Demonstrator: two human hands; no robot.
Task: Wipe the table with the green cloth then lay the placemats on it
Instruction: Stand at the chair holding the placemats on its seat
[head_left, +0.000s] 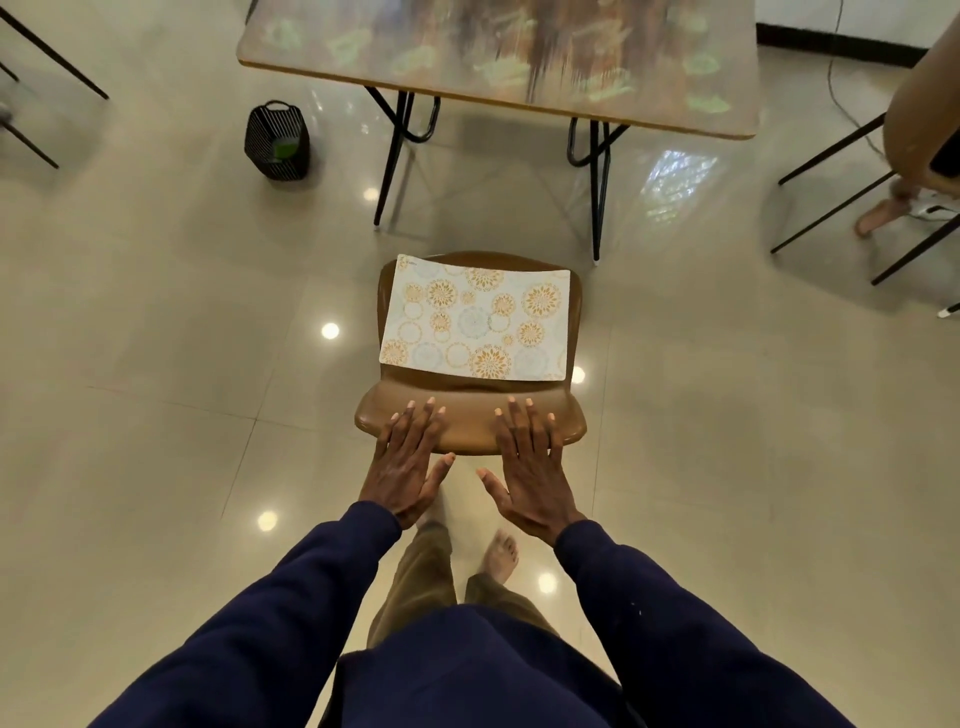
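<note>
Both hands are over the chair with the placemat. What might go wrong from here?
1. The thin floral-patterned rectangular placemat lies flat on the brown moulded chair. The open left hand and right hand may slide it onto the glossy floor rather than lift it.
2. Both hands are empty, so wiping the blurred patterned folding table may get skipped. Something green sits in the black slatted basket.

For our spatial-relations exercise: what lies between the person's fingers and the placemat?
Head view: only a bare strip of brown chair seat separates the fingers from the placemat.
</note>
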